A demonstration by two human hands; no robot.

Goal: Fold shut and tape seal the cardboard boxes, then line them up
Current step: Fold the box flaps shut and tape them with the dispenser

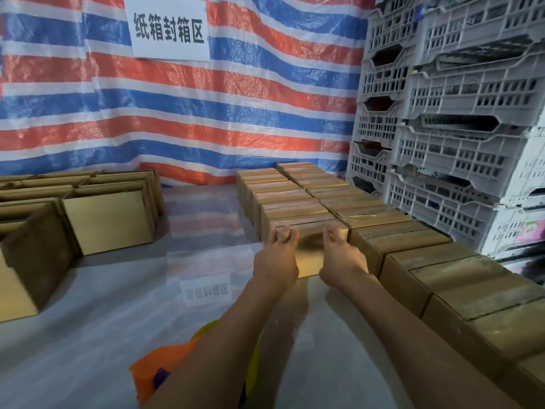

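A sealed cardboard box [308, 261] stands at the near end of the left row of taped boxes [277, 196]. My left hand [277, 256] grips its left top edge, fingers curled over the top. My right hand [339, 255] grips its right top edge the same way. The box touches the row behind it and the longer right row of sealed boxes [418, 243]. Its front face shows between my wrists.
Open, unsealed boxes [109, 219] stand grouped at the left on the shiny white table [88, 335]. An orange and yellow tape dispenser [153, 376] lies under my left forearm. Stacked grey plastic crates [442, 113] wall off the right; a striped tarp [177, 113] hangs behind.
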